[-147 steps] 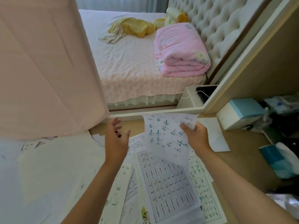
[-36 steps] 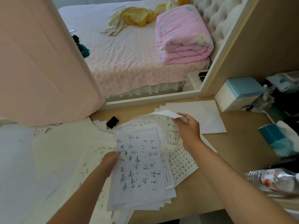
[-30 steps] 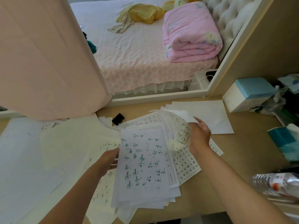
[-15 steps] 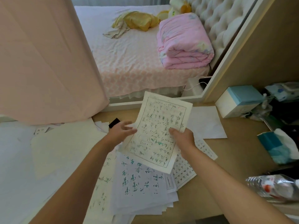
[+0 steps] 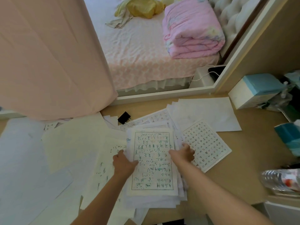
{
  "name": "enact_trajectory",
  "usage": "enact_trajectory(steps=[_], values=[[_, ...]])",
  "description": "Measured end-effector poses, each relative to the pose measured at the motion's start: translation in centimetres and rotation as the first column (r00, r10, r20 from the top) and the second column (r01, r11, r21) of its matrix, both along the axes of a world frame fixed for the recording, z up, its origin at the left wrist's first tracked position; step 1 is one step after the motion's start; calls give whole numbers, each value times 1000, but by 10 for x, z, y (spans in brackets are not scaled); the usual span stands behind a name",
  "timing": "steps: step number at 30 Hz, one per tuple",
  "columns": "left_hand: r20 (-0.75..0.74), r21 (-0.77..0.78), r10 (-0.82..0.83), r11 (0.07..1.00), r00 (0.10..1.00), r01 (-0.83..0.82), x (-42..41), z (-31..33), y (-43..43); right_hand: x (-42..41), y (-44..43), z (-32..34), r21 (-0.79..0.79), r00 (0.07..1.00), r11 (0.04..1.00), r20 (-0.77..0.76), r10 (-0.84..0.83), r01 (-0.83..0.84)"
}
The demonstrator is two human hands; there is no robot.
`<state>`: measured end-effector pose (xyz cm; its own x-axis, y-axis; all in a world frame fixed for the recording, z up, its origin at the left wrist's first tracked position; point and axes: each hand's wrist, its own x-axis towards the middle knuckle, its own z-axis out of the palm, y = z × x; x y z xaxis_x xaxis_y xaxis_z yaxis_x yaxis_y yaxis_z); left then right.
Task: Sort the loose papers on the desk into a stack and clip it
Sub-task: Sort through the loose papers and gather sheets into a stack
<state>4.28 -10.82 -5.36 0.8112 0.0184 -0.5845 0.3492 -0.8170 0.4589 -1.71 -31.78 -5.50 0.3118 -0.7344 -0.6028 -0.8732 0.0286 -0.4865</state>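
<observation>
A rough stack of handwritten sheets (image 5: 152, 164) lies on the wooden desk (image 5: 248, 161) in front of me. My left hand (image 5: 124, 163) grips the stack's left edge and my right hand (image 5: 184, 154) grips its right edge. A gridded sheet (image 5: 207, 144) lies loose just right of the stack. Blank white sheets (image 5: 209, 113) lie behind it. More loose papers (image 5: 78, 143) spread over the desk's left side. A black binder clip (image 5: 124, 117) rests on the desk behind the stack.
A pink curtain (image 5: 48, 54) hangs over the desk's left rear. A white and teal box (image 5: 256, 90) and a teal tissue pack (image 5: 289, 137) stand at the right. A plastic bottle (image 5: 282, 181) lies at the right front edge. A bed with a pink quilt (image 5: 191, 28) is beyond.
The lined sheet that both hands held up in the air half a second ago now lies on top of the stack. Both hands have dropped to the stack's side edges.
</observation>
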Motion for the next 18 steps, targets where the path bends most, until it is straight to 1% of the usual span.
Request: enact_trajectory(steps=[2,3,5,6,8,10,11,12,13,14,16,17,18], values=[[-69,-126,86,987,994,-94,-1,-2,-2,0,2,3,120,996,989,22,-86,82],[-113,-162,110,979,987,-128,0,0,-3,0,2,3,187,994,978,33,-104,96],[-175,-180,122,972,977,-153,2,1,-4,-3,1,1,293,999,955,31,-45,34],[-192,-186,112,971,975,-148,3,3,-4,-5,1,-2,311,1000,950,18,14,-19],[-233,-205,92,968,968,-142,4,4,-5,-11,5,-1,284,986,947,-29,163,-149],[-249,-202,64,973,966,-116,1,5,-7,-15,6,-5,142,943,946,-128,308,-290],[-239,-203,40,975,970,-90,-2,5,-9,-18,6,-6,74,927,940,-156,342,-334],[-216,-213,14,975,976,-61,-5,5,-11,-21,5,-7,22,926,936,-139,351,-352],[-188,-228,-5,973,982,-39,-8,6,-13,-24,4,-6,-3,936,939,-85,341,-343],[-169,-244,-15,969,985,-27,-11,7,-14,-27,3,-4,11,948,947,-2,320,-320],[-125,-264,-32,964,992,-2,-16,12,-15,-33,-1,0,114,951,954,176,254,-276],[-82,-250,-39,968,996,18,-17,13,-13,-35,-2,4,174,943,945,239,232,-277],[-30,-202,-48,979,998,41,-18,15,-8,-36,-4,8,217,932,932,287,223,-290]])
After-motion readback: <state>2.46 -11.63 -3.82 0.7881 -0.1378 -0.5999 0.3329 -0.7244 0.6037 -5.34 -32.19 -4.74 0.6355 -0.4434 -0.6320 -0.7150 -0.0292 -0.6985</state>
